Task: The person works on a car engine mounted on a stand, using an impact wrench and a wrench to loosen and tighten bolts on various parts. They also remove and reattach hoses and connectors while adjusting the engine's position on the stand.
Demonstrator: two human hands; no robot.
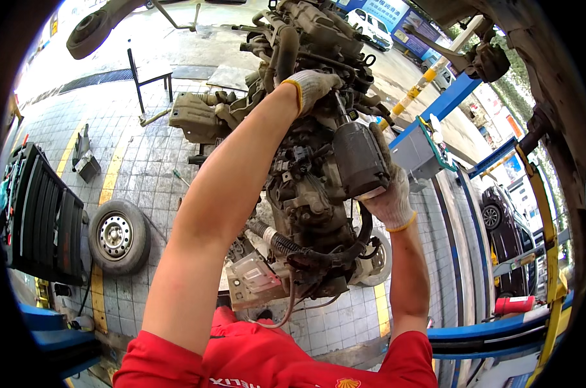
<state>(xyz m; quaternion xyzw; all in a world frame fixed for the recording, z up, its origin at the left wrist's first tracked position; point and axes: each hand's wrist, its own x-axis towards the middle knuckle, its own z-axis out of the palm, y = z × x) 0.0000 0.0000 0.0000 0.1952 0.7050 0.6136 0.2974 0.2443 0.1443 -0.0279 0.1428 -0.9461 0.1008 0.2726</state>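
Fingers of the gloved right hand [390, 194] cup a dark cylindrical starter motor [359, 158] against the hanging engine [306, 187]; the left hand [312, 85] closes around a fitting above it, apparently mid-removal. Steady support seems needed.

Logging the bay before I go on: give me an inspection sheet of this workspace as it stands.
Surface: grey tiled floor with yellow lines.
Job's things: engine assembly; dark cylindrical part on its side.
Clutter: loose wheel, black stool frame, red cylinder.
Grips: left hand, gloved, on the engine's top; right hand, gloved, supports the cylindrical part from below.
Cables: black hoses loop under the engine.
Surroundings: tool cart, blue lift arms, parked car.
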